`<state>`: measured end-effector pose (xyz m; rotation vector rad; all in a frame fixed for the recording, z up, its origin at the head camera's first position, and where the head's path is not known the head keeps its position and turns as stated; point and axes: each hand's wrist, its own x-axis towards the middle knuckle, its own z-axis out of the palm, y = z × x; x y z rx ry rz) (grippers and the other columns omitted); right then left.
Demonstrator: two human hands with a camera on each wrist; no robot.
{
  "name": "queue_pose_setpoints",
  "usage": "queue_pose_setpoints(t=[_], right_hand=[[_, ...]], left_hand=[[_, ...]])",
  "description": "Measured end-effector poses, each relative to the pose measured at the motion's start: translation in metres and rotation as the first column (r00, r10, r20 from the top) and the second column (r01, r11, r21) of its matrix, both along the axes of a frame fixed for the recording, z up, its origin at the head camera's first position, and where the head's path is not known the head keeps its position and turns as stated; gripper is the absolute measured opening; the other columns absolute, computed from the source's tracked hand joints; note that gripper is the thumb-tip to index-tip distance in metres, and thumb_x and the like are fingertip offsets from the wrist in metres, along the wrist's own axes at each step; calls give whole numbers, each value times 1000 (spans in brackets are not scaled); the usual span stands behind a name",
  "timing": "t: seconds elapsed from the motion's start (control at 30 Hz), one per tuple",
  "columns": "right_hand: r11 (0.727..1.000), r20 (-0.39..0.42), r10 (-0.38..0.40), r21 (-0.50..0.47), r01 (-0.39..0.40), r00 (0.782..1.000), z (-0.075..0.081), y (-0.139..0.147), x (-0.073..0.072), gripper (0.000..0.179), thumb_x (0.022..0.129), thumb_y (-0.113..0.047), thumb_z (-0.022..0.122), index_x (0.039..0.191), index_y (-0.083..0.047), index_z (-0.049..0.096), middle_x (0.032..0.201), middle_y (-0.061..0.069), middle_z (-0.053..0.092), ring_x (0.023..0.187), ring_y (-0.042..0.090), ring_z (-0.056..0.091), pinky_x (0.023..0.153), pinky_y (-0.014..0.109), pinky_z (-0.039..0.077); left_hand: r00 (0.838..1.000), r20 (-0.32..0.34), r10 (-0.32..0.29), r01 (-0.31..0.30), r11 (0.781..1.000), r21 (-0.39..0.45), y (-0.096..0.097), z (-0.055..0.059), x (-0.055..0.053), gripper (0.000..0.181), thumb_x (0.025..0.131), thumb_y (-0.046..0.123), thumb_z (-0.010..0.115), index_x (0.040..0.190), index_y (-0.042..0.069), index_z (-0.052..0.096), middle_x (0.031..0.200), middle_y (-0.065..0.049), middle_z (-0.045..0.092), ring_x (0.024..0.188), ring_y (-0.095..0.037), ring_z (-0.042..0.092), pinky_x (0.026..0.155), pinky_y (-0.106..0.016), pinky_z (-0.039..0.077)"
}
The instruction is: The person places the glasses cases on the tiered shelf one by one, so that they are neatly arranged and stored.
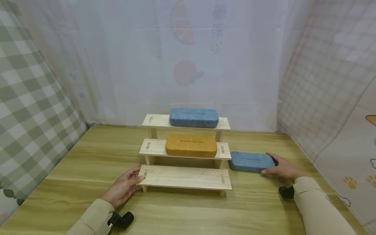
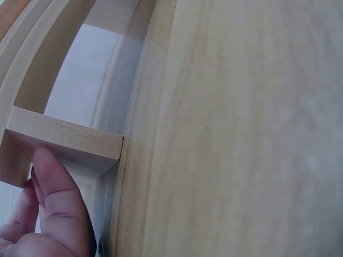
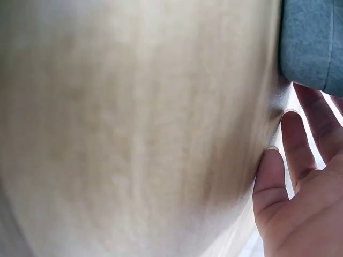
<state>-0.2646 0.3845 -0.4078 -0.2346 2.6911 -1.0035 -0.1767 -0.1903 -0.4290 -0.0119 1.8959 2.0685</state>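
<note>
A three-tier wooden stand stands on the table. My left hand grips the left end of its lowest shelf, thumb at the top edge; in the left wrist view, fingers touch the wooden leg. Flat on the table, right of the stand, lies a blue glasses case. My right hand holds that case's right end between thumb and fingers. The right wrist view shows the case's rounded end above the fingers. The palm side of this grip is hidden in the head view.
Another blue glasses case sits on the top shelf, and a mustard-yellow glasses case on the middle one. A white printed curtain hangs behind the table. Checked cloth borders the left side, patterned cloth the right.
</note>
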Motion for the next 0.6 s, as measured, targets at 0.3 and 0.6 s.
queue_pose_setpoints(t=[0.3, 0.6], right_hand=[[1000, 19, 6, -30, -6, 1000, 2, 3, 0, 95, 82, -24, 76, 147, 12, 17, 145, 45, 14, 130, 58, 22, 99, 65, 29], [996, 49, -6, -90, 10, 999, 4, 1, 1, 91, 82, -22, 76, 148, 9, 21, 147, 39, 20, 130, 53, 27, 99, 61, 31]], left_hand=[[1000, -7, -10, 10, 1000, -8, -1, 1, -1, 71, 99, 14, 53, 149, -10, 9, 123, -11, 48, 98, -9, 56, 84, -26, 46], [1000, 0, 16, -16, 999, -27, 3, 1, 0, 64, 100, 10, 50, 147, -11, 12, 127, -18, 46, 99, -11, 56, 85, -29, 47]])
